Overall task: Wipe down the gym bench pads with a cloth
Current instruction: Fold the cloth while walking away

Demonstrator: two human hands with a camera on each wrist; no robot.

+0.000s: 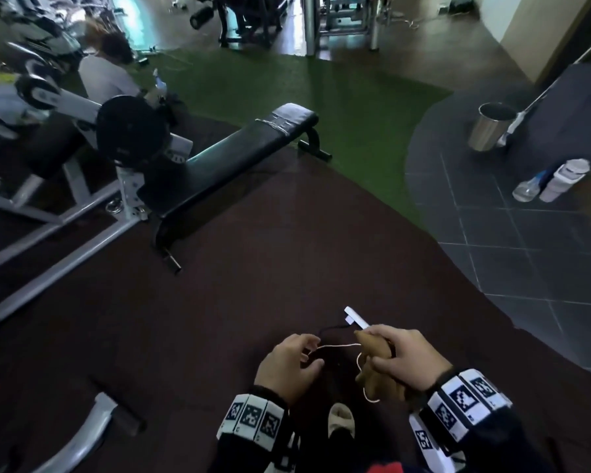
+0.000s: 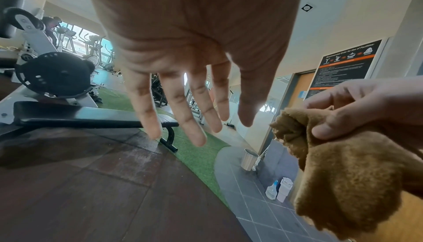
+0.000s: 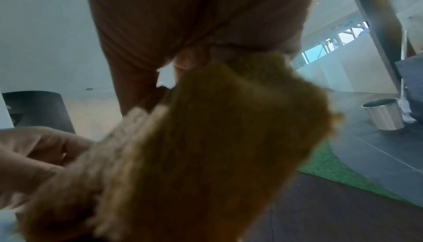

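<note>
The black padded gym bench (image 1: 232, 158) stands ahead and to the left, some way from both hands; the left wrist view shows it (image 2: 91, 117) side-on. My right hand (image 1: 400, 356) grips a bunched brown cloth (image 1: 376, 367), which hangs below the fist (image 2: 354, 182) and fills the right wrist view (image 3: 206, 146). A small white stick-shaped piece (image 1: 355, 317) with a thin black cable pokes out above that fist. My left hand (image 1: 290, 360) hovers just left of the cloth, its fingers (image 2: 194, 119) straight and spread, holding nothing. A thin pale cord (image 1: 335, 346) loops between the hands.
A weight machine with a black plate (image 1: 130, 131) adjoins the bench's near end. A seated person (image 1: 106, 70) is at the back left. On the grey tiles to the right are a steel bin (image 1: 492, 126), a spray bottle (image 1: 529, 187) and a white container (image 1: 565, 179). Dark rubber flooring lies between me and the bench.
</note>
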